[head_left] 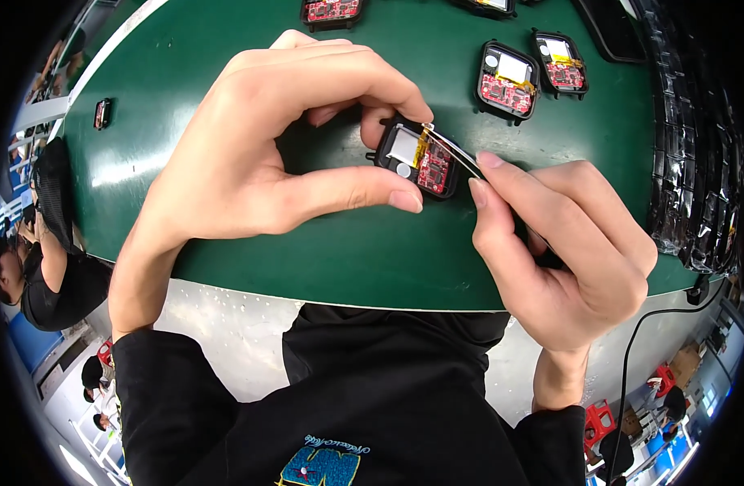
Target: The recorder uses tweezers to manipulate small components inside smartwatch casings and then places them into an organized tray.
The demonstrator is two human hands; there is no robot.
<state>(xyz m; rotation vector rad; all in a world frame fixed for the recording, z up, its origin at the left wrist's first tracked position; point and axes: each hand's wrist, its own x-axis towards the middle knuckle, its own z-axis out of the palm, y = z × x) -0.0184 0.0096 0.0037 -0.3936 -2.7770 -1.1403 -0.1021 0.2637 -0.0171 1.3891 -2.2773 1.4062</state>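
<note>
The left hand (258, 154) grips a small black open casing (416, 158) between thumb and forefinger, thumb tip below the casing and fingers curled over its far edge; the casing sits raised over the green bench mat (348, 251), its open face upward, showing a silver cell and a red circuit board (435, 168); the right hand (562, 251) pinches slim metal tweezers (453, 150) between thumb and forefinger, closed on the tool; the tweezers' long axis runs from the right-hand pinch up and leftward, tips resting at the casing's upper right edge by a yellow strip; the work thus lies directly left of the right grip and just beyond the left thumb; both hands nearly meet; similar opened casings (508, 81) lie farther off, beyond the grip; dark packets (696, 162) lie stacked well to the right.
</note>
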